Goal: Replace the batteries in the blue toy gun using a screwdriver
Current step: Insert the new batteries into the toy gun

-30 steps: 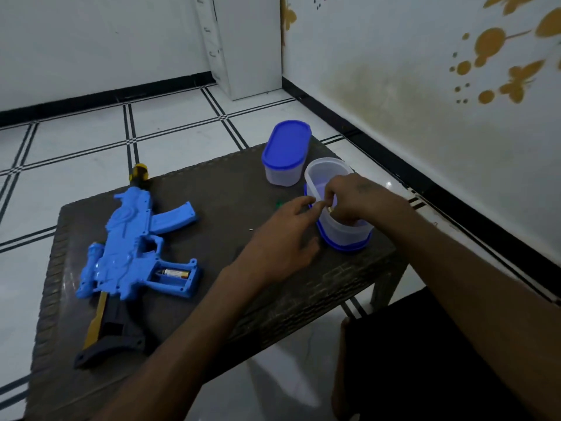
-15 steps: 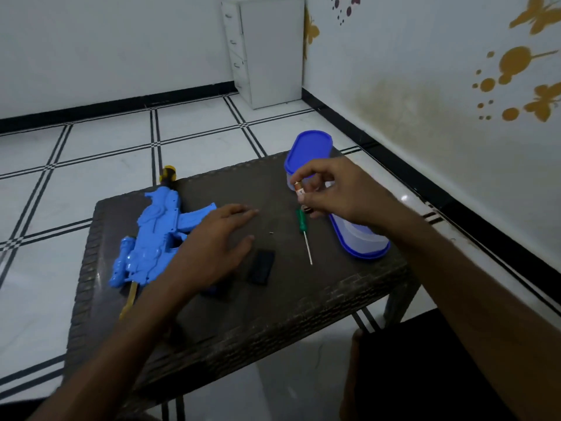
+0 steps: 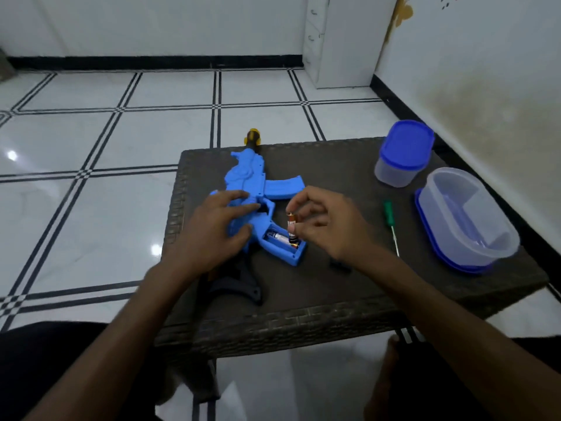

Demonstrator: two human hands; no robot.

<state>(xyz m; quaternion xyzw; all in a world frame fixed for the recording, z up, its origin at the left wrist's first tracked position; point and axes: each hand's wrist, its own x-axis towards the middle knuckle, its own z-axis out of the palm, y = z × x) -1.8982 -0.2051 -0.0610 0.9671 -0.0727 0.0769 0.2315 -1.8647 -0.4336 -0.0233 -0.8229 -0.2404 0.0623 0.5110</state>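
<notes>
The blue toy gun [image 3: 252, 189] lies flat on the dark table [image 3: 334, 287], its battery box open with one battery inside. The left hand [image 3: 212, 229] rests on the gun with fingers spread. Just right of the gun, the right hand [image 3: 328, 223] pinches a battery [image 3: 291, 229] upright over the open box. Farther right of the gun lies the green screwdriver [image 3: 391, 221], then two plastic tubs [image 3: 467, 220].

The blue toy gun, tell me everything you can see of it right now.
The blue toy gun is plastic and lies flat on the dark table, yellow muzzle away, black stock near. Its grip compartment is open with one battery inside. The left hand rests on its body; the right hand holds another battery upright at the compartment.
</notes>
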